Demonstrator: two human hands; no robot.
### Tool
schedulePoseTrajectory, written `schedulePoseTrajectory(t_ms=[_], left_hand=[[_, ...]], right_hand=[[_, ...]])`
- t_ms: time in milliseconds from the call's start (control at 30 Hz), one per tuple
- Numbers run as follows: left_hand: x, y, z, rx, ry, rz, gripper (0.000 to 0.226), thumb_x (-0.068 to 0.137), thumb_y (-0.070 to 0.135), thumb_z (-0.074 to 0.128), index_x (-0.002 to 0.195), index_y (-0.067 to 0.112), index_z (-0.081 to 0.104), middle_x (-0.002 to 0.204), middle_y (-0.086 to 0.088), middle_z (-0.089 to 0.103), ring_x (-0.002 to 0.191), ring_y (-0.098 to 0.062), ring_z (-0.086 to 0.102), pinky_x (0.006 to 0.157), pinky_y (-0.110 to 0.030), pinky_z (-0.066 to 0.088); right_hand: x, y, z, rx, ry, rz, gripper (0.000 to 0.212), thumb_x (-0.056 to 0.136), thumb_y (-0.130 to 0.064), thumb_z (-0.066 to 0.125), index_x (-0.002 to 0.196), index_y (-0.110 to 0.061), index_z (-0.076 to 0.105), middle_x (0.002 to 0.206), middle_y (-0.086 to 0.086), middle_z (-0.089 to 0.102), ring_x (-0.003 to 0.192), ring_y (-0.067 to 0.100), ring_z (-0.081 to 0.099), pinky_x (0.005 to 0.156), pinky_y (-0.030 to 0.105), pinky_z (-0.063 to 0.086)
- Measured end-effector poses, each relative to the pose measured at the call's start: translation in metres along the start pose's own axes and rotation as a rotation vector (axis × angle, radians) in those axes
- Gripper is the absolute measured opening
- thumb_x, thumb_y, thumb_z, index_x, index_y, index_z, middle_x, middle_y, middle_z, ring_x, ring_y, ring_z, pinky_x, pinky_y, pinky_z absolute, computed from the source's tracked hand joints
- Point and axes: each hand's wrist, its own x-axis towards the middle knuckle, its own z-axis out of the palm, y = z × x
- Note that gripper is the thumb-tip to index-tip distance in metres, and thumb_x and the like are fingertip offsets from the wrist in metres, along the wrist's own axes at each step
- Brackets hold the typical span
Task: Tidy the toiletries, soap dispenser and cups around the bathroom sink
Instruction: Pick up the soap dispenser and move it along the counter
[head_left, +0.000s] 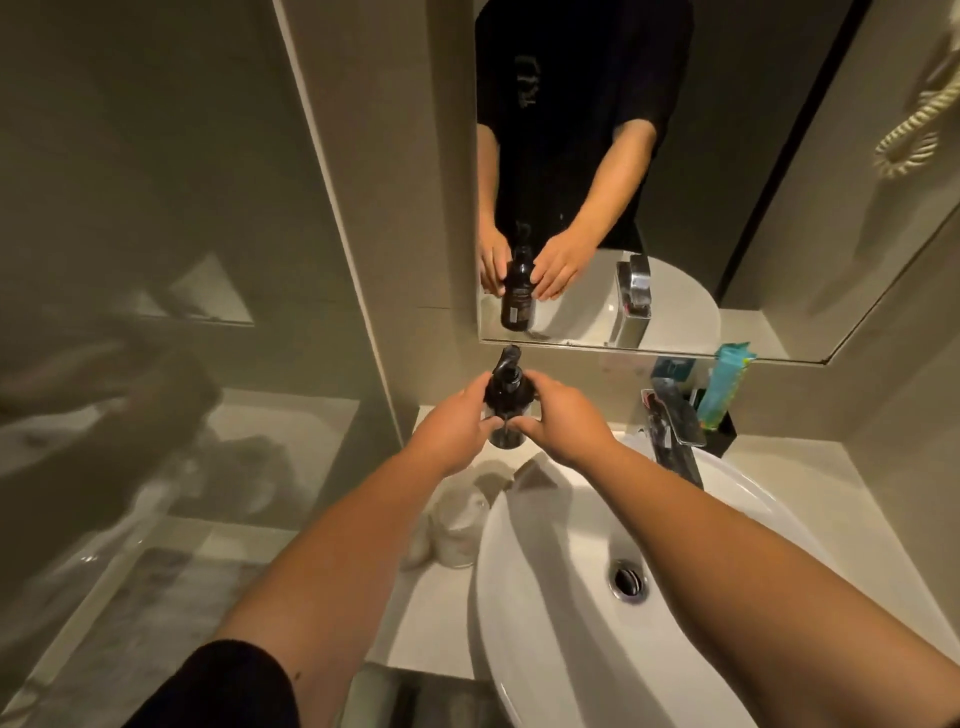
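Two hands, left hand and right hand, clasping cylindrical dark glossy soap dispenser, beside rounded white sink

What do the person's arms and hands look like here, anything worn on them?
Both forearms are bare. The left hand and right hand are ungloved, and no rings, watch or bracelet can be seen. A black short sleeve covers the left upper arm at the lower edge. The mirror shows a black short-sleeved top with a faint chest marking.
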Motion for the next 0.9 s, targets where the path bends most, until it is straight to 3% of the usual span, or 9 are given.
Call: schedulePoseTrajectory(t_ms=[200, 533, 900], left_hand=[[0.054, -0.026, 0.039, 0.023, -0.115, -0.021, 0.058, 0.093, 0.027, 0.056, 0.144, 0.025, 0.029, 0.135, -0.008, 0.054, 0.117, -0.029, 0.054, 0.093, -0.041, 0.045], [0.114, -0.069, 0.091, -0.007, -0.23, 0.016, 0.056, 0.092, 0.028, 0.056, 0.142, 0.028, 0.032, 0.131, -0.002, 0.057, 0.112, -0.023, 0.057, 0.087, -0.035, 0.046], [0.117, -0.078, 0.096, 0.012, -0.215, -0.009, 0.059, 0.094, 0.029, 0.054, 0.146, 0.023, 0.027, 0.136, -0.004, 0.053, 0.114, -0.026, 0.056, 0.089, -0.038, 0.047]], right_hand=[[0.038, 0.045, 0.026, -0.015, -0.042, 0.089, 0.058, 0.079, -0.032, 0.071, 0.131, -0.022, 0.047, 0.124, 0.004, 0.064, 0.11, 0.027, 0.06, 0.086, 0.037, 0.049], [0.07, 0.102, 0.069, 0.041, -0.019, 0.258, 0.053, 0.079, -0.032, 0.072, 0.126, -0.026, 0.05, 0.117, 0.0, 0.067, 0.104, 0.024, 0.062, 0.078, 0.03, 0.045], [0.076, 0.106, 0.082, 0.086, -0.001, 0.275, 0.055, 0.08, -0.029, 0.072, 0.129, -0.028, 0.048, 0.12, -0.002, 0.066, 0.109, 0.022, 0.061, 0.085, 0.032, 0.047]])
